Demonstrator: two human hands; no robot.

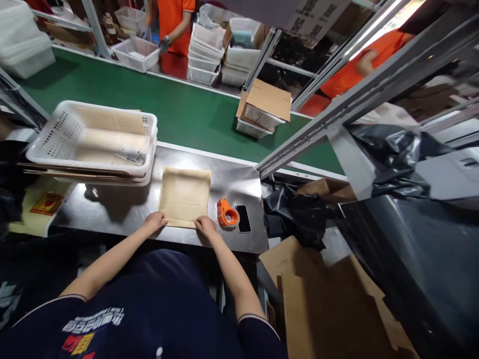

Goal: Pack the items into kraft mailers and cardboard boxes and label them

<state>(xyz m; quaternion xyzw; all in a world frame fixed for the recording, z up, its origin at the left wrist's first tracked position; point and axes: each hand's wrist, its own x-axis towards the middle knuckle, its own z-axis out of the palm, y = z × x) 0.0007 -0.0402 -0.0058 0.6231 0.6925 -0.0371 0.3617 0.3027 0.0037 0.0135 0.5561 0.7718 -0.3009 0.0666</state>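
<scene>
A flat piece of brown cardboard [184,195] lies on the steel worktable [123,212] in front of me. My left hand [155,220] rests on its near left corner, fingers curled down onto the edge. At the near right corner, my right hand [205,226] presses the same way. Just right of that hand sit an orange tape dispenser [226,214] and a black phone [243,218].
Stacked white plastic baskets [93,139] on cardboard sheets fill the table's left. Beyond runs a green conveyor belt [168,107] carrying a box with baskets [264,107]. People in orange shirts [174,22] work across it. Black bags [299,214] and brown cartons [325,294] crowd the right.
</scene>
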